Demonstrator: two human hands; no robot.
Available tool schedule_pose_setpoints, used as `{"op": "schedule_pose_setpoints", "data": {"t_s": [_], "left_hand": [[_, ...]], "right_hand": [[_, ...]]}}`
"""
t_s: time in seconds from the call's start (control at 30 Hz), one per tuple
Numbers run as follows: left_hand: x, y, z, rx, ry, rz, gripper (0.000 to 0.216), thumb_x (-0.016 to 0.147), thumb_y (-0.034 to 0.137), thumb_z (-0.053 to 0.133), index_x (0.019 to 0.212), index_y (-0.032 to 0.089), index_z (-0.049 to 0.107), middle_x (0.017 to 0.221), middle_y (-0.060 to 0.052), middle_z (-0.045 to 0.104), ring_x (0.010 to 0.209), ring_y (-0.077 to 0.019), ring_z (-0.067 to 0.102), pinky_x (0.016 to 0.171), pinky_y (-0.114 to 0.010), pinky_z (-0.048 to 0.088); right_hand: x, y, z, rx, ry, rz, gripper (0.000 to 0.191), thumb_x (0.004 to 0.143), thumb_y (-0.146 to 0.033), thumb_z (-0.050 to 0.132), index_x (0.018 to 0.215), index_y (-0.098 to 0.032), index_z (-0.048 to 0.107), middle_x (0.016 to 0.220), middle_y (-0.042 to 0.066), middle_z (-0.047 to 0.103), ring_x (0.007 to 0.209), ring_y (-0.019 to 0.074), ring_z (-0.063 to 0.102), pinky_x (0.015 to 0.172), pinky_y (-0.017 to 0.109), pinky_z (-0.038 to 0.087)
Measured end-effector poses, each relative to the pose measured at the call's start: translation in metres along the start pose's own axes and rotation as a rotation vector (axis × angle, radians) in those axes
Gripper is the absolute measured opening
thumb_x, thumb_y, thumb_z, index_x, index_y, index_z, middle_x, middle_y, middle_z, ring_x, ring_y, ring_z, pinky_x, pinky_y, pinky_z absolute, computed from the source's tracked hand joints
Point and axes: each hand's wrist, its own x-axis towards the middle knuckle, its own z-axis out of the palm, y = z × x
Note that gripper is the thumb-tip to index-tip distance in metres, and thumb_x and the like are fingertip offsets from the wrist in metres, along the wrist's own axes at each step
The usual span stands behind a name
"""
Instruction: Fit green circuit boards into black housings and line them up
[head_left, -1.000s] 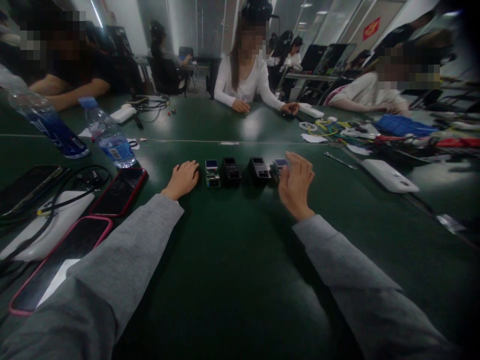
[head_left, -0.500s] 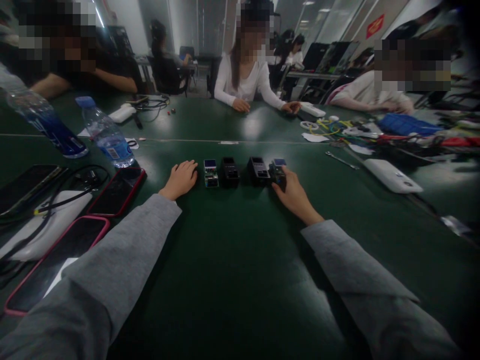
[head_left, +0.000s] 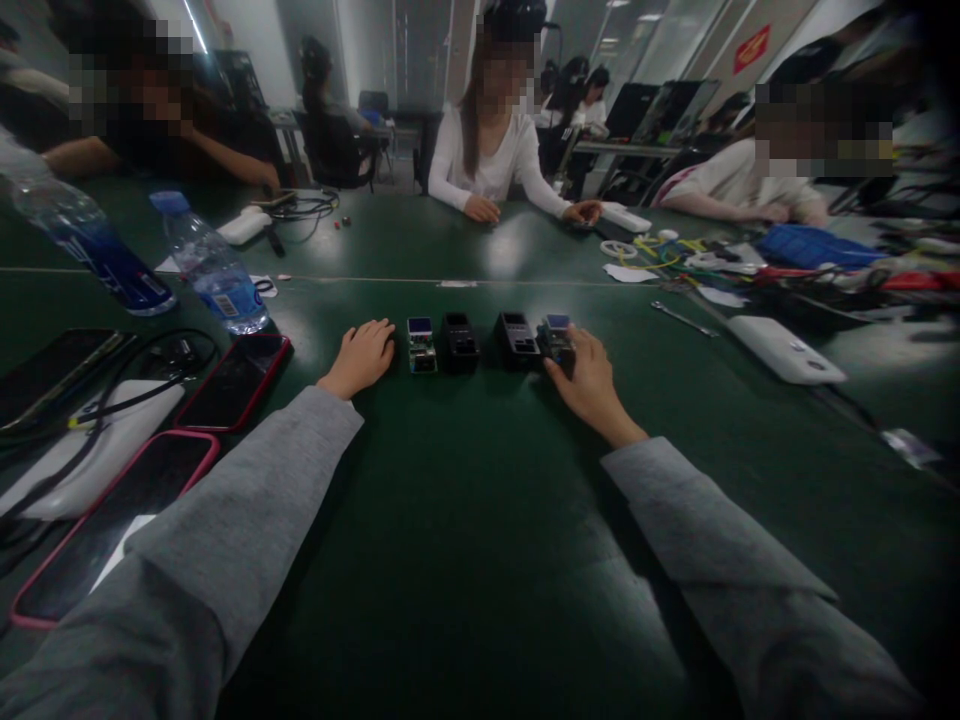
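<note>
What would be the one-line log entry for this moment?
left hand: resting on table, beside leftmost module | right hand: gripping rightmost module

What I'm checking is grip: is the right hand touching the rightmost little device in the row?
Touching. In the head view the right hand closes its fingers on the rightmost device, no gap between them.

Right hand (head_left: 592,385): a second ago lifted with fingers spread above the row's end. Now it is down on the table.
Rightmost module (head_left: 556,336): was clear of the hand, now held by the fingers with the thumb at its near side.
Co-worker's forearm (head_left: 225,150) (far left): shifted across, hand now near the cables.
</note>
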Motion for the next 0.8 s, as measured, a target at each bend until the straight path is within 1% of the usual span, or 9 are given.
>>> {"op": "schedule_pose_setpoints", "data": {"t_s": [0.1,0.17,0.23,0.33,0.4,0.57,0.8], "left_hand": [[0.000,0.001,-0.001,0.000,-0.005,0.004,0.051,0.106,0.034,0.031,0.150,0.017,0.047,0.162,-0.013,0.044,0.150,-0.0300,0.039,0.123,-0.057,0.030],[-0.001,0.002,-0.001,0.008,-0.004,-0.002,0.050,0.105,0.033,0.032,0.150,0.017,0.048,0.162,-0.013,0.044,0.150,-0.0298,0.039,0.123,-0.056,0.030],[-0.001,0.003,-0.002,0.018,0.000,-0.003,0.049,0.105,0.032,0.032,0.149,0.017,0.049,0.162,-0.013,0.044,0.149,-0.0291,0.040,0.123,-0.055,0.030],[-0.001,0.005,-0.003,0.021,0.000,-0.001,0.048,0.105,0.032,0.033,0.149,0.018,0.048,0.162,-0.012,0.044,0.149,-0.0286,0.040,0.123,-0.055,0.030],[-0.002,0.006,-0.005,0.017,-0.004,-0.003,0.048,0.105,0.032,0.033,0.149,0.017,0.048,0.161,-0.013,0.045,0.149,-0.0292,0.040,0.122,-0.056,0.031],[-0.001,0.005,-0.005,0.016,-0.002,-0.002,0.048,0.105,0.032,0.033,0.149,0.018,0.049,0.161,-0.013,0.045,0.149,-0.0293,0.040,0.122,-0.056,0.031],[-0.001,0.005,-0.003,0.009,0.003,0.008,0.050,0.105,0.032,0.032,0.148,0.015,0.049,0.161,-0.014,0.045,0.149,-0.0298,0.040,0.123,-0.056,0.031]], "right_hand": [[-0.001,-0.010,-0.009,-0.084,0.082,-0.013,0.057,0.101,-0.047,0.049,0.153,-0.023,0.043,0.152,0.018,0.044,0.139,0.0383,0.040,0.108,0.061,0.038],[-0.003,-0.022,-0.015,-0.112,0.094,-0.085,0.049,0.103,-0.046,0.047,0.150,-0.030,0.048,0.152,0.013,0.046,0.138,0.0365,0.040,0.108,0.058,0.036],[-0.005,-0.034,-0.019,-0.131,0.068,-0.188,0.046,0.105,-0.043,0.048,0.149,-0.034,0.049,0.155,0.010,0.044,0.140,0.0354,0.038,0.109,0.056,0.034],[-0.007,-0.048,-0.020,-0.168,-0.031,-0.316,0.046,0.106,-0.039,0.049,0.152,-0.033,0.047,0.155,0.010,0.045,0.141,0.0340,0.038,0.110,0.054,0.030],[-0.008,-0.051,-0.018,-0.178,-0.067,-0.348,0.044,0.106,-0.035,0.048,0.151,-0.033,0.048,0.152,0.010,0.049,0.140,0.0324,0.041,0.111,0.054,0.028],[-0.007,-0.049,-0.017,-0.145,-0.061,-0.337,0.041,0.107,-0.027,0.047,0.147,-0.032,0.052,0.150,0.009,0.053,0.138,0.0303,0.046,0.110,0.053,0.028],[-0.006,-0.046,-0.019,-0.133,-0.061,-0.337,0.042,0.107,-0.028,0.047,0.148,-0.032,0.051,0.152,0.009,0.052,0.139,0.0310,0.045,0.110,0.053,0.031]]}}
